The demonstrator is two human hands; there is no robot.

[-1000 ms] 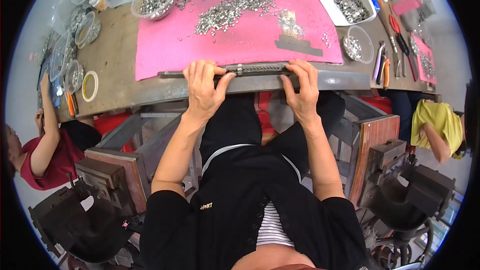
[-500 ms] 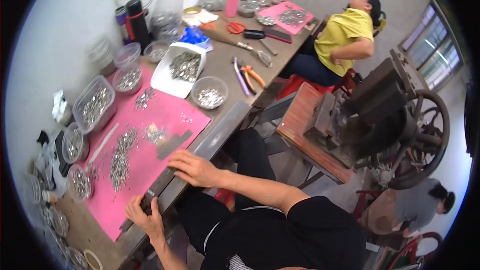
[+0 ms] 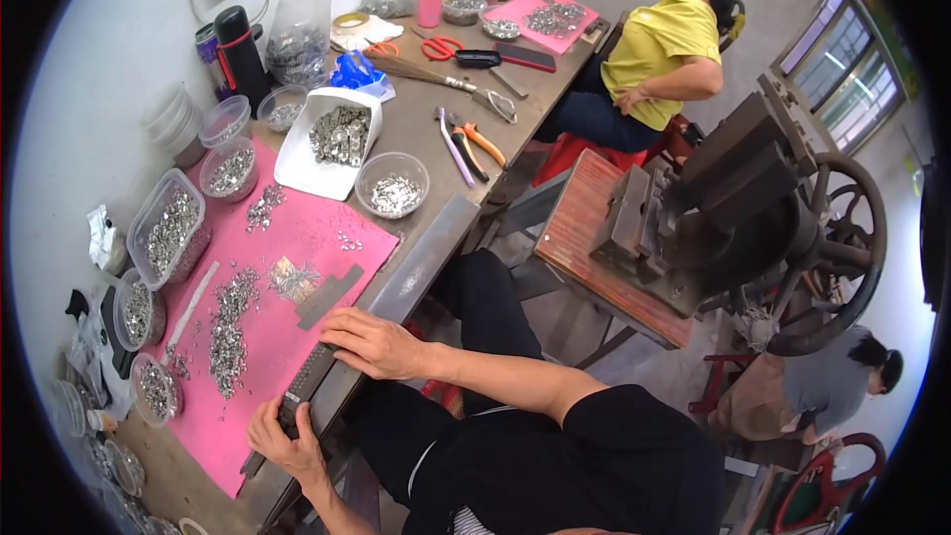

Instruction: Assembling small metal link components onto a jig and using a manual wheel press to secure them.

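Currently both hands rest on a long dark metal strip [image 3: 315, 374] that lies along the near edge of the bench [image 3: 416, 129]. The left hand [image 3: 285, 444] closes around the near end of the strip, fingers curled over it. The right hand [image 3: 374, 343] lies flat on the strip further along, fingers extended and together, palm down; it presses rather than clamps. The two hands are apart, with a short run of the strip between them.

Just beyond the right hand, a longer grey metal bar [image 3: 421, 260] continues along the bench edge. Beside both hands, on the side away from the person, a pink mat [image 3: 297, 238] covers the bench. A loose heap of small metal parts [image 3: 230, 327] lies on the mat, near the left hand. A flat grey plate [image 3: 330, 295] lies on the mat just beside the right hand.

Further from the hands, a round clear bowl of metal parts [image 3: 392, 184] and a white tray of metal parts [image 3: 333, 139] stand on the bench. Pliers with orange handles [image 3: 477, 143] lie beyond the bowl. A person in a yellow shirt [image 3: 659, 50] sits at the far end of the bench.
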